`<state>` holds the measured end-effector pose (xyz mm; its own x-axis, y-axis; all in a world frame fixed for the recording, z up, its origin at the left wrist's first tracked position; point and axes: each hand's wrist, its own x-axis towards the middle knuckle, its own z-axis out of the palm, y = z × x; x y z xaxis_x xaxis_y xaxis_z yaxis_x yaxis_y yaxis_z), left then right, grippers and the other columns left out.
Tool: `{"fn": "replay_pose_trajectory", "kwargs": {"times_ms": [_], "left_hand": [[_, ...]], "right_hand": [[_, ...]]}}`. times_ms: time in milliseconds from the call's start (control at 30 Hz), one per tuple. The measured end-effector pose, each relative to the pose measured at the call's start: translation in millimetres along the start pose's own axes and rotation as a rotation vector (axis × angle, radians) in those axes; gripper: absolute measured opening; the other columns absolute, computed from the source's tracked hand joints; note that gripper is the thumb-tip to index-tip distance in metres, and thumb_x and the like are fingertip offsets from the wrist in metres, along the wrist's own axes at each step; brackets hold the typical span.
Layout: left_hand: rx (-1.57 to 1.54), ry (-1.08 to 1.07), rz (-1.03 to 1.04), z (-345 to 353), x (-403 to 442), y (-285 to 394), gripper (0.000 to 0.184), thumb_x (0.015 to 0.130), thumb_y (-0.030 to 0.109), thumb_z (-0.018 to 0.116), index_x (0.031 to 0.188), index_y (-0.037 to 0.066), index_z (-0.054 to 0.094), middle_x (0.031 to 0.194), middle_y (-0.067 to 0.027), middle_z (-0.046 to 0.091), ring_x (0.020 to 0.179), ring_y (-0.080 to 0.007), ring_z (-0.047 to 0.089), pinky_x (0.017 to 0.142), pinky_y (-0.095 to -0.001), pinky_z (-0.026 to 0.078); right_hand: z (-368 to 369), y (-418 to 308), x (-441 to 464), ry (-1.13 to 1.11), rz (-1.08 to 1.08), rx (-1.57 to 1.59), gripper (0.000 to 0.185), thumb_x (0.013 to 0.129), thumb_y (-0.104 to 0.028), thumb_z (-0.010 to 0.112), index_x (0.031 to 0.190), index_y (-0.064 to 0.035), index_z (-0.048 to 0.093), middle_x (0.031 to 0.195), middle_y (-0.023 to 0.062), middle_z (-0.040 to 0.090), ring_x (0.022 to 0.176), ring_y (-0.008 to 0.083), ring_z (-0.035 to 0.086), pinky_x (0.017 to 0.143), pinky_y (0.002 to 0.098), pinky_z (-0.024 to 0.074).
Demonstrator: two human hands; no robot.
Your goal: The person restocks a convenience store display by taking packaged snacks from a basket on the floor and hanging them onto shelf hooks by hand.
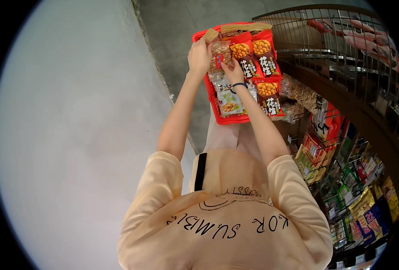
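A red plastic basket (214,107) holds several snack packets in front of my body. My left hand (199,57) is closed at the left side of a clear bag of peanuts (218,50) with a red label, beside a tan piece (210,35) at the basket's corner. The lower right of that bag is pinched by my right hand (234,72), which has a dark band on its wrist. Red-and-brown peanut packets (267,65) lie to the right. Below the clear bag is a white-and-green snack packet (227,101). My left fingertips are partly hidden.
A curved wire display rack (338,92) runs down the right side, close to the basket. Its lower shelves carry many colourful bags, among them a dark blue packet (374,222). On the left is a large pale wall-like surface (78,135). Grey floor (174,40) shows between them.
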<state>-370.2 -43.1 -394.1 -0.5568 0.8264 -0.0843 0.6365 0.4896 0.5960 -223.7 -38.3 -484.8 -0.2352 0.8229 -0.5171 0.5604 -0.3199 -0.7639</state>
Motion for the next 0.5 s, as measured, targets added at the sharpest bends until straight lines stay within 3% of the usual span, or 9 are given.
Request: {"fn": "replay_pose_trajectory", "kwargs": {"times_ms": [167,233,400,500], "left_hand": [[-0.179,0.071,-0.018,-16,-19,19,0.015,0.085,0.015,0.056,0.089,0.0,0.055,0.086,-0.0165,0.06,0.077,-0.033,0.059,0.068,-0.039,0.046],[-0.211,0.061,-0.007,-26,-29,26,0.013,0.087,0.013,0.054,0.093,0.001,0.054,0.087,-0.0159,0.058,0.079,-0.0326,0.059,0.066,-0.0388,0.047],[-0.239,0.107,0.0,-40,-60,49,0.012,0.088,0.011,0.053,0.094,0.001,0.053,0.089,-0.0159,0.056,0.08,-0.0319,0.059,0.067,-0.0377,0.047],[-0.3,0.064,-0.07,-41,-80,61,0.012,0.087,0.011,0.055,0.095,0.002,0.053,0.091,-0.0156,0.055,0.084,-0.0303,0.059,0.071,-0.0376,0.048]], "right_hand": [[-9,-17,-21,0.036,-0.107,0.07,0.065,0.077,-0.043,0.067,0.117,0.0055,0.051,0.099,0.0205,0.062,0.088,0.0304,0.061,0.076,0.0353,0.0471],[-25,-41,-42,-0.064,0.038,0.203,0.068,0.079,-0.045,0.065,0.126,0.0009,0.047,0.109,0.0165,0.059,0.093,0.0232,0.058,0.082,0.0305,0.0446],[-48,-41,-82,-0.049,0.022,0.186,0.05,0.078,-0.045,0.067,0.102,-0.0013,0.058,0.098,0.0137,0.065,0.092,0.0198,0.061,0.075,0.0275,0.0469],[-52,-24,-102,-0.054,0.021,0.331,0.054,0.077,-0.043,0.069,0.112,-0.0045,0.055,0.103,0.0122,0.061,0.095,0.0242,0.058,0.083,0.0328,0.045]]}}
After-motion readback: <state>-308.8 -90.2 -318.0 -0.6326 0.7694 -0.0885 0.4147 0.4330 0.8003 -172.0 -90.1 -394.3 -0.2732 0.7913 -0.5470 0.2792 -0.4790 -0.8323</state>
